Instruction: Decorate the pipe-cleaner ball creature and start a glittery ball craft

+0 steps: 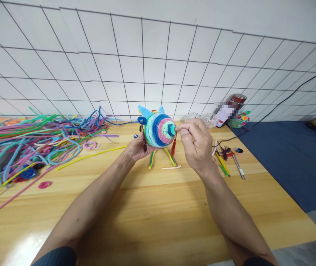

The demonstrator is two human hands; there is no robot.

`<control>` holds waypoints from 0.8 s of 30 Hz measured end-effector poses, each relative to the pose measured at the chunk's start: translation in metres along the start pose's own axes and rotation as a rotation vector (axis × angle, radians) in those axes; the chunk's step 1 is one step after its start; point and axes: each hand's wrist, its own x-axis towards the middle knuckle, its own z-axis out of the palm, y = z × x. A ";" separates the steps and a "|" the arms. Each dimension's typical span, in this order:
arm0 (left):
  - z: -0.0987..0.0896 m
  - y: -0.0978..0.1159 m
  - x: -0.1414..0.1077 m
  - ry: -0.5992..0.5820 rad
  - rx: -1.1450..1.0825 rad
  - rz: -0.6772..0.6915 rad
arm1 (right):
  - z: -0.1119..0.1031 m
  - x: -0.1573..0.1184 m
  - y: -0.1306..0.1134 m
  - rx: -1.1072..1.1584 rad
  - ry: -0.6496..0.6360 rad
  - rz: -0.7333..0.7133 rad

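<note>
A round craft figure [160,129] wound in blue, pink, white and green fuzzy rings is raised over the wooden table [152,207]. Light blue ear-like points stand on its top, and a red tassel [173,147] hangs at its right side. My left hand [138,148] holds it from the lower left, the fingers partly hidden behind it. My right hand [198,142] is at its right, index finger touching or nearly touching the green centre, the other fingers curled. Two yellow-green strips [169,157] show below the figure.
A big pile of coloured pipe cleaners [36,136] covers the left side. At the right lie a pen [239,167], a yellow stick [223,164] and thread bits. A black cable [282,101] crosses near a dark-red-lidded bottle [238,98] by the tiled wall. A pale strip [171,167] lies in the middle.
</note>
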 end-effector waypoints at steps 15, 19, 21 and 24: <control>0.011 -0.004 -0.002 -0.027 0.012 0.029 | 0.000 -0.001 0.006 -0.034 0.094 -0.082; 0.011 -0.004 -0.002 -0.015 0.009 0.040 | 0.001 -0.001 0.006 -0.019 0.106 -0.068; 0.010 -0.003 -0.002 -0.015 0.022 0.038 | 0.003 -0.001 0.005 -0.023 0.110 -0.064; 0.009 -0.002 -0.002 -0.030 0.033 0.027 | 0.006 -0.002 0.005 -0.054 0.107 -0.053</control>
